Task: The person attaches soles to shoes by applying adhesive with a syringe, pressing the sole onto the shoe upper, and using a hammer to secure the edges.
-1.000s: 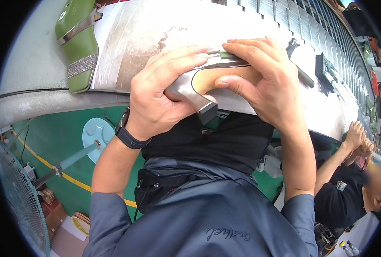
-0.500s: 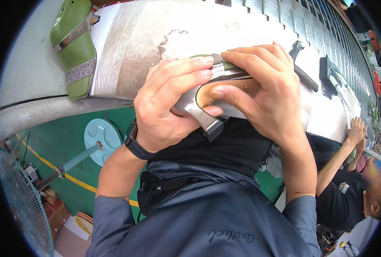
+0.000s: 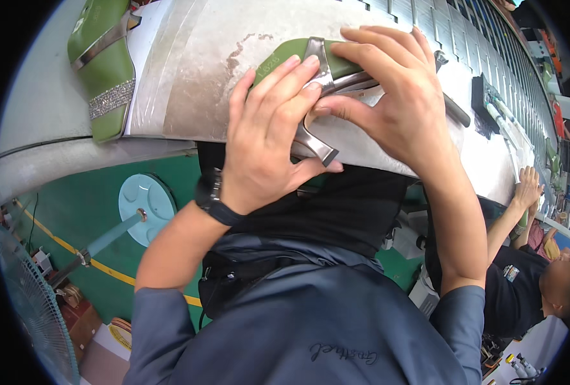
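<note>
A high-heeled sandal on a green shoe last (image 3: 291, 49) lies tilted on its side at the near edge of the bench. A silver strap (image 3: 315, 54) crosses the last, and a silver heel (image 3: 317, 146) with a dark tip points toward me. My left hand (image 3: 262, 138) grips it from the left, fingers across the last and strap, thumb beside the heel tip. From the right, my right hand (image 3: 403, 96) is closed round it, fingertips on the far side and thumb near the heel's base. The hands cover much of the sandal's middle.
Another sandal on a green last (image 3: 113, 77), with a glittery strap, stands at the far left. A dark-handled tool (image 3: 455, 110) lies right of my right hand, near a black holder (image 3: 484, 102). A co-worker (image 3: 516, 282) works at the right; a fan (image 3: 31, 308) stands lower left.
Both hands and the sandal have moved away from me, onto the bench. The sandal has turned, showing more green last and strap. My left fingers have spread flatter over it.
</note>
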Demonstrator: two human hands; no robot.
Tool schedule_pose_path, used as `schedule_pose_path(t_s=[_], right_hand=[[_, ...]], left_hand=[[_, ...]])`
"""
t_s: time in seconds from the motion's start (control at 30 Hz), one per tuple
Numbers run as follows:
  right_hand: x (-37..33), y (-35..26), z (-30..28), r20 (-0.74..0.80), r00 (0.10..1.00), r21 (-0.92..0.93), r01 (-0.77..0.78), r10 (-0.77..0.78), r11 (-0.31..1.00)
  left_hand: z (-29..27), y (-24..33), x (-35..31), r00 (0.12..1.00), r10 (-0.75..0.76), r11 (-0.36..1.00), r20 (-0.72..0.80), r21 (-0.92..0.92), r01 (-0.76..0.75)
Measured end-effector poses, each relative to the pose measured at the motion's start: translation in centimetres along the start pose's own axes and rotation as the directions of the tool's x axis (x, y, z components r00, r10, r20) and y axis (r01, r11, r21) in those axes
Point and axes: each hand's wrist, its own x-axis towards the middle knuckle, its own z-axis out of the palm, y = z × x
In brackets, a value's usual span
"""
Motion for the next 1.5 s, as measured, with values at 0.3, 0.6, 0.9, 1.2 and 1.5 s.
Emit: schedule_pose_path(t_s=[0.3, 0.6, 0.9, 1.2, 1.5], right_hand=[[-1.0, 2.3, 0.2, -0.121, 0.974, 0.055, 0.199, -0.192, 0.978], [-1.3, 3.0, 1.2, -0.226, 0.962, 0.178, 0.193, -0.151, 0.965], [-0.9, 2.2, 1.0, -0.123, 0.985, 0.088, 0.131, -0.119, 0.987], [-0.4, 0.9, 0.0, -0.024, 1.000, 0.085, 0.002, 0.000, 0.996], [-0.2, 2.1, -1.3, 0.007, 1.000, 0.056, 0.008, -0.008, 0.998]], left_hand=[[-1.8, -2.2, 2.6, 0.952, -0.223, 0.813, 0.208, -0.500, 0.299], [-0.5, -1.4, 3.0, 0.929, -0.310, 0.707, 0.202, -0.604, 0.367], [-0.8, -0.2, 3.2, 0.889, -0.416, 0.744, 0.194, -0.490, 0.455], [-0.8, -0.7, 2.8, 0.920, -0.341, 0.827, 0.193, -0.404, 0.391], [-0.3, -1.0, 2.7, 0.937, -0.340, 0.863, 0.081, -0.369, 0.345]])
